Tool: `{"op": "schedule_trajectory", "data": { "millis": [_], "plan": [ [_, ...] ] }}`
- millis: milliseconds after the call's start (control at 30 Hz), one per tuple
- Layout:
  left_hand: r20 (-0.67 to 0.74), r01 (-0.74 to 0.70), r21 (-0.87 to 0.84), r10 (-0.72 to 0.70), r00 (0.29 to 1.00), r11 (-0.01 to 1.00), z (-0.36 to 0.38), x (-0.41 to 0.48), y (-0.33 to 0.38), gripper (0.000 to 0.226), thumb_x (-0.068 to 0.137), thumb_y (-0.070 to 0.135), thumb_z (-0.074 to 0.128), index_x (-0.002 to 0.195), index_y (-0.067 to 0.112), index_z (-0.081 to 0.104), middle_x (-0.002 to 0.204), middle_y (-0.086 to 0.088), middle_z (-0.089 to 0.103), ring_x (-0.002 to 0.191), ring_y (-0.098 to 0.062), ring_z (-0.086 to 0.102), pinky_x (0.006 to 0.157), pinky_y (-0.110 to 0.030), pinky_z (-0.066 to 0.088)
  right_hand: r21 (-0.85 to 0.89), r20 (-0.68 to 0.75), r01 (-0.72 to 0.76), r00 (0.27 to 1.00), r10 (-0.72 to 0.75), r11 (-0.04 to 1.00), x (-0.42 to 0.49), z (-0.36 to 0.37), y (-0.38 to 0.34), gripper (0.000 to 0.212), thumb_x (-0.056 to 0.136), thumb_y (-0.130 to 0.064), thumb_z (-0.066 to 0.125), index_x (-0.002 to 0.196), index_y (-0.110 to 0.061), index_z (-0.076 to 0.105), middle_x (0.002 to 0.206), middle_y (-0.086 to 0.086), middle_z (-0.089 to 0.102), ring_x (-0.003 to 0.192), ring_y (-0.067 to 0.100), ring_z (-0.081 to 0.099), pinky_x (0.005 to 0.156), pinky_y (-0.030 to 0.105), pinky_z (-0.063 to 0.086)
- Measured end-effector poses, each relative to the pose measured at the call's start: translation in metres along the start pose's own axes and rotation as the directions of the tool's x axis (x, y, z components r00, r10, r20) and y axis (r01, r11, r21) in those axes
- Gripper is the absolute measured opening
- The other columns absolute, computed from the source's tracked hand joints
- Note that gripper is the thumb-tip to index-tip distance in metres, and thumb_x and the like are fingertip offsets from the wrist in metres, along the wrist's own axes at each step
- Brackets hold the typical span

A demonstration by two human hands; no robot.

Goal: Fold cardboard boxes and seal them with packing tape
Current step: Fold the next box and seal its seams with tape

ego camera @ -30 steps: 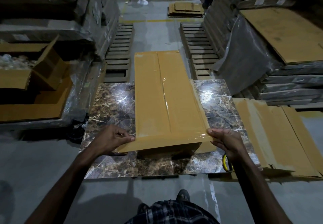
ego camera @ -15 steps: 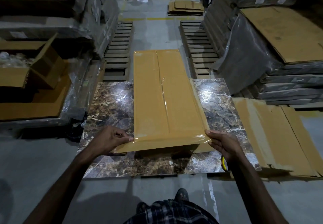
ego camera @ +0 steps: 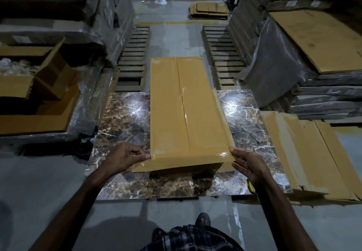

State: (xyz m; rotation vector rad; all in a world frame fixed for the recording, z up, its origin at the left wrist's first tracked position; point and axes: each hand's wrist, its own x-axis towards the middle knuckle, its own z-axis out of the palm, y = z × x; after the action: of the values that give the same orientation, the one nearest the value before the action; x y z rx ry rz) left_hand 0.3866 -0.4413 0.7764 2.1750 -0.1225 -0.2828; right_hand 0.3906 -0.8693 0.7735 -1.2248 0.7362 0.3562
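- We look down at a big shiny stone slab [ego camera: 121, 133] on the floor. It is our work table.
- On our right lies a pile of flat cardboard [ego camera: 305, 153] (those boxes are not folded yet, so we think lots of work is left).
- The long brown box [ego camera: 168, 113] lies down the middle of the slab. Its far end pokes out past the slab's far edge. It is folded shut.
- A long line of clear tape [ego camera: 183, 104] runs down the top seam, so that part looks done.
- A short tape strip [ego camera: 188, 155] goes across the near end of the box. Its left end sticks out past the corner and is not pressed down yet.
- Our left hand [ego camera: 125, 158] pinches that loose end between thumb and curled fingers, just beside the box's near left corner.
- Our right hand [ego camera: 248, 164] pinches the other end at the near right corner, thumb on top and straighter fingers under the edge.
- A small yellow thing [ego camera: 250, 187] peeks out under our right wrist. We cannot tell what it is.
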Motion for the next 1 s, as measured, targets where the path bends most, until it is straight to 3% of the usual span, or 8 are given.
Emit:
{"op": "schedule_trajectory", "data": {
  "millis": [167, 267, 367, 467, 667, 800, 900, 1000],
  "plan": [
    [-0.004, -0.013, -0.022, 0.013, 1.000, 1.000, 0.003, -0.001, -0.002, 0.058, 0.066, 0.084, 0.071, 0.078, 0.029, 0.084, 0.083, 0.016, 0.079, 0.075, -0.003, 0.073, 0.067, -0.024, 0.048, 0.050, 0.039, -0.094, 0.995, 0.093, 0.994, 0.003, 0.000, 0.003, 0.015, 0.089, -0.016, 0.077, 0.103, -0.014, 0.074, 0.084, -0.003, 0.079, 0.069, 0.008, 0.074, 0.063, 0.023, 0.062],
    [-0.011, -0.014, -0.021, 0.013, 1.000, 1.000, 0.004, -0.002, -0.001, 0.055, 0.065, 0.081, 0.073, 0.077, 0.029, 0.084, 0.083, 0.015, 0.079, 0.076, -0.003, 0.073, 0.070, -0.025, 0.048, 0.000, -0.008, -0.057, 0.998, 0.057, 0.998, 0.004, -0.006, 0.010, 0.017, 0.087, -0.012, 0.079, 0.104, -0.012, 0.075, 0.087, 0.002, 0.079, 0.074, 0.014, 0.074, 0.063, 0.028, 0.063],
    [-0.035, -0.023, -0.050, 0.021, 0.999, 0.998, 0.000, -0.004, 0.000, 0.060, 0.064, 0.086, 0.070, 0.078, 0.030, 0.084, 0.081, 0.013, 0.079, 0.075, -0.007, 0.073, 0.069, -0.025, 0.047, -0.268, -0.195, 0.080, 0.971, -0.136, 0.960, 0.010, -0.025, 0.043, 0.043, 0.076, -0.007, 0.086, 0.116, -0.010, 0.073, 0.096, 0.007, 0.078, 0.089, 0.026, 0.072, 0.081, 0.044, 0.059],
    [-0.055, -0.026, -0.026, 0.025, 0.998, 0.999, -0.001, -0.004, -0.002, 0.056, 0.065, 0.084, 0.070, 0.077, 0.031, 0.083, 0.078, 0.012, 0.078, 0.072, -0.008, 0.072, 0.069, -0.027, 0.047, -0.317, -0.234, 0.151, 0.944, -0.231, 0.937, 0.004, -0.030, 0.059, 0.059, 0.072, -0.036, 0.091, 0.123, -0.012, 0.073, 0.110, 0.004, 0.076, 0.105, 0.024, 0.071, 0.099, 0.052, 0.055],
    [-0.053, -0.032, -0.054, 0.029, 0.998, 0.998, 0.002, -0.001, -0.008, 0.061, 0.065, 0.089, 0.068, 0.078, 0.032, 0.083, 0.081, 0.012, 0.079, 0.075, -0.012, 0.074, 0.071, -0.030, 0.050, -0.301, -0.194, 0.556, 0.760, -0.621, 0.775, -0.034, 0.020, 0.019, 0.040, 0.103, -0.044, 0.060, 0.133, -0.019, 0.070, 0.122, -0.012, 0.072, 0.110, -0.006, 0.065, 0.089, 0.016, 0.051],
    [-0.052, -0.035, -0.040, 0.033, 0.998, 0.999, 0.005, 0.000, -0.012, 0.049, 0.070, 0.077, 0.072, 0.079, 0.030, 0.083, 0.079, 0.009, 0.079, 0.076, -0.020, 0.075, 0.070, -0.030, 0.049, -0.337, -0.025, 0.542, 0.812, -0.583, 0.770, -0.045, 0.043, 0.028, 0.064, 0.098, -0.065, 0.042, 0.145, -0.025, 0.059, 0.138, -0.009, 0.063, 0.127, 0.007, 0.058, 0.088, 0.010, 0.040],
    [-0.064, -0.043, -0.086, 0.037, 0.997, 0.995, 0.008, -0.001, -0.009, 0.051, 0.071, 0.078, 0.073, 0.078, 0.029, 0.083, 0.078, 0.006, 0.079, 0.072, -0.013, 0.072, 0.067, -0.027, 0.048, -0.299, -0.021, 0.553, 0.811, -0.585, 0.778, -0.047, 0.051, 0.039, 0.078, 0.090, -0.079, 0.034, 0.149, -0.031, 0.053, 0.147, -0.011, 0.056, 0.135, 0.005, 0.051, 0.093, 0.007, 0.036],
    [-0.070, -0.028, -0.136, 0.019, 0.997, 0.990, 0.014, -0.003, -0.008, 0.030, 0.080, 0.054, 0.079, 0.078, 0.025, 0.083, 0.083, 0.003, 0.080, 0.079, -0.017, 0.075, 0.073, -0.030, 0.051, -0.276, -0.037, 0.533, 0.826, -0.563, 0.800, -0.045, 0.051, 0.042, 0.095, 0.081, -0.091, 0.033, 0.154, -0.033, 0.045, 0.153, -0.010, 0.052, 0.139, 0.005, 0.047, 0.094, 0.007, 0.034]
  ]
}}
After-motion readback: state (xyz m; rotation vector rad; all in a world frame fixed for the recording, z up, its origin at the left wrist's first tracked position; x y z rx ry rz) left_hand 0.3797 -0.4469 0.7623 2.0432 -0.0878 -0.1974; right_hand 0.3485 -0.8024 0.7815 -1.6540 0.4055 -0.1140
